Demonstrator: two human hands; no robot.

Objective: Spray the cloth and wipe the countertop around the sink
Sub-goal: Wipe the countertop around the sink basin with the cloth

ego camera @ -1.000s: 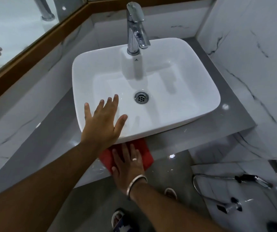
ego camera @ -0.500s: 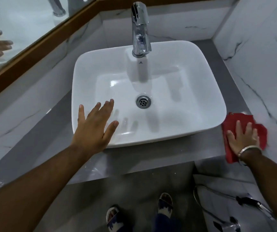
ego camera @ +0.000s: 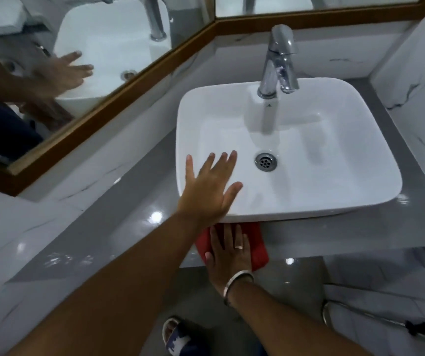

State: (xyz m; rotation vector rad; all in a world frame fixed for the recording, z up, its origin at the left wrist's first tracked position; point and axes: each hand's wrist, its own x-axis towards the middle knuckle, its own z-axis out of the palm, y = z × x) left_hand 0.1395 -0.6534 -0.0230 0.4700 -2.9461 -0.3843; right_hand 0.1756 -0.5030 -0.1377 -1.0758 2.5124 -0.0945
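A white rectangular sink (ego camera: 334,201) sits on a glossy grey countertop (ego camera: 108,227). My left hand (ego camera: 209,191) lies flat with spread fingers on the sink's front left rim and holds nothing. A red cloth (ego camera: 257,247) lies on the narrow strip of countertop just in front of the sink. My right hand (ego camera: 228,253), with a ring and a metal bangle, presses flat on the cloth. No spray bottle is in view.
A chrome tap (ego camera: 278,60) stands at the sink's back edge and a drain (ego camera: 266,161) sits in the bowl. A wood-framed mirror (ego camera: 85,55) runs along the left and back. Marble walls close in the right side. A hose sprayer (ego camera: 416,327) hangs lower right.
My right hand has slid the red cloth from the right end of the countertop back to the front of the sink, beneath my left hand. The camera has shifted left.
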